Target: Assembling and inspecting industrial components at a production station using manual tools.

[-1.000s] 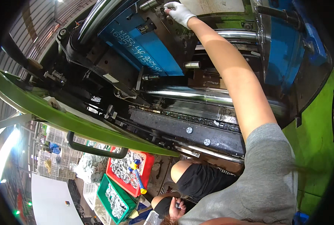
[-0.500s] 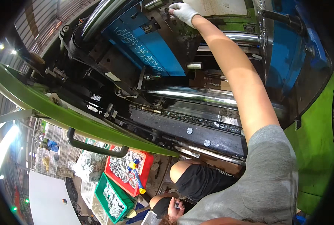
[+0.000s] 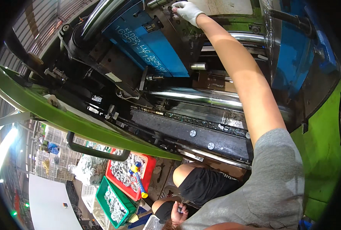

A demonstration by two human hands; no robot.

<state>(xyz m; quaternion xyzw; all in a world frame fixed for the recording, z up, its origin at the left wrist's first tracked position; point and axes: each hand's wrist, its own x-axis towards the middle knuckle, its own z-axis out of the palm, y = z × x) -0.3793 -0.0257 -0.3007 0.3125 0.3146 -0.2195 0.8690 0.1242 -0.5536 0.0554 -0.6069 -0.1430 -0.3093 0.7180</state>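
My right hand, in a white glove with bare fingertips, reaches far up into the machine. Its fingers are pinched together at the face of the blue mould block. Some small pale bit shows at the fingertips, too small to name. Low in the picture, my left hand rests by my knee, palm up and bare. Its fingers curl round a small grey piece, partly hidden by them.
Polished steel tie bars cross the machine below my right arm. A green guard door with a black handle is at left. Beyond it stand a red tray and a green tray of grey parts; a blue-and-yellow hammer lies on the red one.
The whole view has shifted very slightly. Both hands keep their places, the right at the mould and the left by the knee.
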